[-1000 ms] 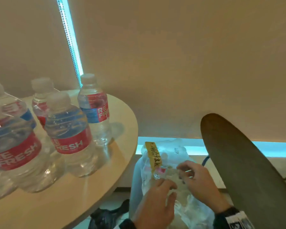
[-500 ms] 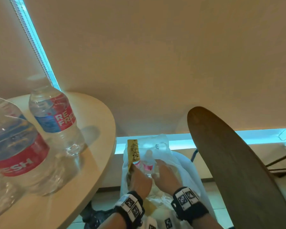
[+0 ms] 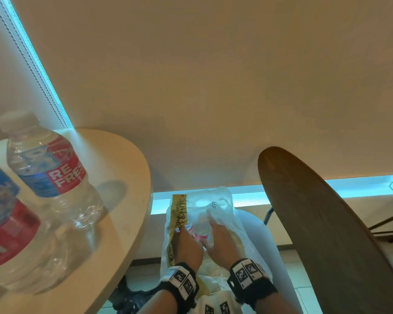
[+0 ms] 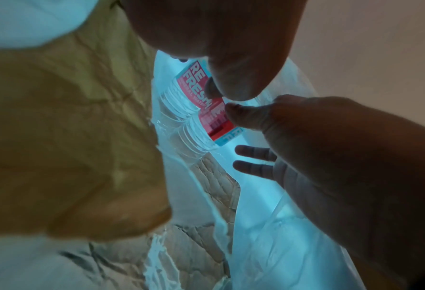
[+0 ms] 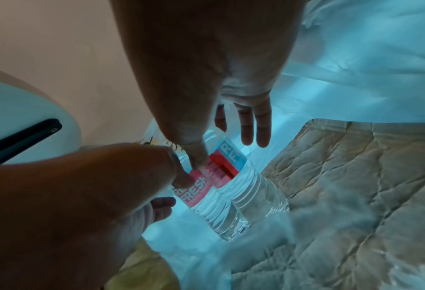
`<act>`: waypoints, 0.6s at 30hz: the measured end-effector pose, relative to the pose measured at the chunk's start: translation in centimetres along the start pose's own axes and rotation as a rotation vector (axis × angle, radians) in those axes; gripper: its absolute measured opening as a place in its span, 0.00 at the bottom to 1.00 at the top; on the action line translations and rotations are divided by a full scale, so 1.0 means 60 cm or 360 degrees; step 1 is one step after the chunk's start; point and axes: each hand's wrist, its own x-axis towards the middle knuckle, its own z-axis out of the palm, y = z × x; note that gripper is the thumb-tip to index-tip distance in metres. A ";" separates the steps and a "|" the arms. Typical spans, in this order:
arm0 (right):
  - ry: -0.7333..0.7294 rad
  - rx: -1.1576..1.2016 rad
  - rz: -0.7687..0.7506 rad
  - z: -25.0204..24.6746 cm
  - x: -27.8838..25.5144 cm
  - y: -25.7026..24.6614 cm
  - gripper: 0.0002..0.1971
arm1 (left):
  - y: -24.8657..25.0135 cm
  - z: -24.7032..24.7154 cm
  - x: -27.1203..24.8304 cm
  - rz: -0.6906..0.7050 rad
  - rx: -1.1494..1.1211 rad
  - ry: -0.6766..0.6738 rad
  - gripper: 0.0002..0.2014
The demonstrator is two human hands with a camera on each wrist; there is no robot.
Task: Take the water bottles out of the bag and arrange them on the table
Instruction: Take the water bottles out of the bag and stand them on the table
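Two clear water bottles with red and blue labels lie side by side inside a clear plastic bag on a white chair. Both my hands are inside the bag. My left hand pinches the nearer bottle at its label, thumb above and a finger below. My right hand rests its thumb between the two labels, with its fingers straight beyond the second bottle. In the head view the hands hide most of both bottles. Two more bottles stand on the round table.
A yellow tape strip with writing runs down the bag's left side. A dark wooden oval panel rises close on the right. Crumpled tan paper lies under the bag. A dark bag sits on the floor under the table's edge.
Both hands have pushed from the bag's mouth deeper inside, down to the two bottles. The head view has swung right, so fewer table bottles show.
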 end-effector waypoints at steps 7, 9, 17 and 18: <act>0.0077 -0.0018 0.0039 0.004 0.000 0.014 0.33 | 0.006 -0.007 -0.010 0.0045 -0.0289 0.0135 0.26; 0.0063 0.0037 0.0051 0.000 -0.006 0.013 0.32 | 0.006 -0.012 -0.017 0.0148 -0.0289 0.0115 0.28; 0.0151 0.0067 -0.0096 -0.011 -0.058 0.041 0.24 | -0.031 -0.015 -0.021 0.0536 0.0333 -0.0156 0.28; 0.0153 0.0097 -0.0127 -0.011 -0.065 0.046 0.23 | -0.033 -0.018 -0.024 0.0626 0.0456 -0.0162 0.27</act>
